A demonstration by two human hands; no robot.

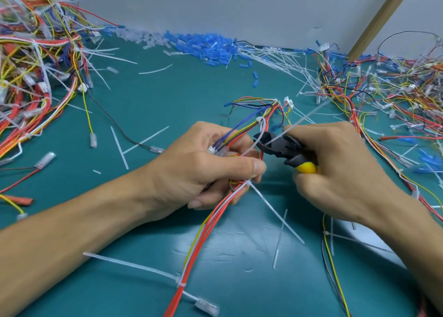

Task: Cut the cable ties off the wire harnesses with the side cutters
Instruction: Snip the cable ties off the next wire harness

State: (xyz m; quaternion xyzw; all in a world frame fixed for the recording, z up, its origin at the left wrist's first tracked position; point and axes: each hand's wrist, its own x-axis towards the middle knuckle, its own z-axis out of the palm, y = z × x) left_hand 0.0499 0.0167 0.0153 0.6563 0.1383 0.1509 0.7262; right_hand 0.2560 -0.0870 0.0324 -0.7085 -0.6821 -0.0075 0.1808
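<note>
**Cutters (282, 147) meeting a tie (263, 129).**
Our left hand (203, 168) grips the red-yellow-blue harness (205, 245); right of it, our right hand (335, 170) clasps black, yellow-handled cutters at a translucent white tie.

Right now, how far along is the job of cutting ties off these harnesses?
Done: cut white plastic ties litter the teal mat. In hand: the left hand grips a red-and-yellow wire harness; the right hand holds black, yellow-handled side cutters at its tie. Left: another tie lower down, still fastened.
</note>
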